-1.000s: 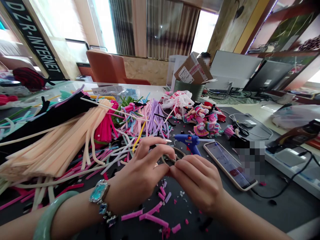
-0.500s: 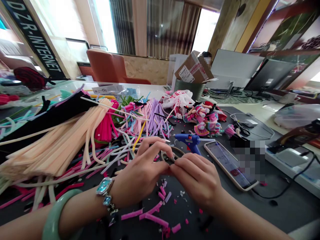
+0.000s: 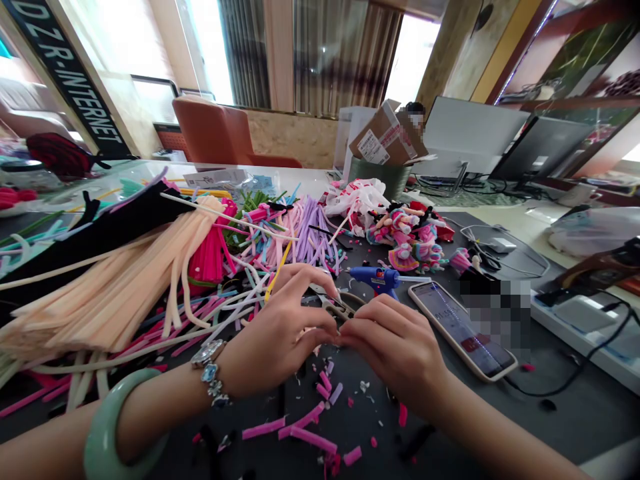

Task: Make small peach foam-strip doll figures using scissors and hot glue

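Note:
My left hand [image 3: 295,317] and my right hand [image 3: 395,340] meet fingertip to fingertip above the dark tabletop. Both are closed in a pinch, and whatever small thing lies between them is mostly hidden by the fingers. Just behind the fingertips is a pair of scissors [image 3: 344,308] with pale handles, partly covered by my hands. A blue hot glue gun [image 3: 374,276] with a clear glue stick lies beyond my right hand. Below the hands, short cut pieces of pink pipe cleaner [image 3: 314,440] are scattered among small scraps.
Bundles of peach pipe cleaners [image 3: 125,287] and lilac ones [image 3: 310,233] cover the left and middle. Small colourful fuzzy figures [image 3: 413,237] lie behind the glue gun. At right are a phone [image 3: 463,330] on a cable and a white power strip [image 3: 590,333].
My left hand has turned slightly at the wrist, with its index finger shifting left and its fingertips lower. My right hand stays almost in place. More of the scissors shows.

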### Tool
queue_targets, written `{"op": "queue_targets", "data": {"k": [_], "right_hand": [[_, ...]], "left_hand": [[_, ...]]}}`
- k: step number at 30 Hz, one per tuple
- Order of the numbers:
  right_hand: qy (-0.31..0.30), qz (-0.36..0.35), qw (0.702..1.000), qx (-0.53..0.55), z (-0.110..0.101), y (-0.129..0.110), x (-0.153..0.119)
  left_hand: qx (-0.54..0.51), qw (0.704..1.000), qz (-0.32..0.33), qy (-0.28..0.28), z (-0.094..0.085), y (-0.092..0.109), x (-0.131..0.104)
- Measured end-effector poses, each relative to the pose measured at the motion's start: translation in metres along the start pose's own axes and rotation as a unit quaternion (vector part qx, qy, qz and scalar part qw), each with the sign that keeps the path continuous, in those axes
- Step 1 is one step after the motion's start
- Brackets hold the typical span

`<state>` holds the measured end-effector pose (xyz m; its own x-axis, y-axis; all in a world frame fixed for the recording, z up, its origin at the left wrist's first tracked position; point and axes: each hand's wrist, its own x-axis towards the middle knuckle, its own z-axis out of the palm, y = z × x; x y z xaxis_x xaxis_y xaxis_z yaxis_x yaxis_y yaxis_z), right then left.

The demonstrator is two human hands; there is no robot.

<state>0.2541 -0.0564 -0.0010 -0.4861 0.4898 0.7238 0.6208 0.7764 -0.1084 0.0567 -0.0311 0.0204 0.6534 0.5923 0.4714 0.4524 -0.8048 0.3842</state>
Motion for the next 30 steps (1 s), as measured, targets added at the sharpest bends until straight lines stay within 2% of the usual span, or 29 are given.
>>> {"op": "queue_targets", "data": {"k": [6,12,17,30], "right_hand": [[0.023,0.023,0.999,0.028,-0.0050,0.0002,0.0012],[0.045,0.051,0.996,0.051,-0.0079,-0.0026,0.0032],[0.067,0.041,0.996,0.038,-0.0074,-0.0066,0.0033],[0.072,0.027,0.996,0.040,-0.0052,-0.0093,0.0015]], "left_hand": [[-0.006,1.000,-0.027,0.008,-0.0051,-0.0009,0.0019],[-0.022,0.998,-0.014,0.065,-0.0049,-0.0047,0.0017],[-0.028,0.995,0.000,0.098,-0.0051,-0.0028,0.0002],[0.002,0.994,0.023,0.106,-0.0034,0.0036,0.0000]]}}
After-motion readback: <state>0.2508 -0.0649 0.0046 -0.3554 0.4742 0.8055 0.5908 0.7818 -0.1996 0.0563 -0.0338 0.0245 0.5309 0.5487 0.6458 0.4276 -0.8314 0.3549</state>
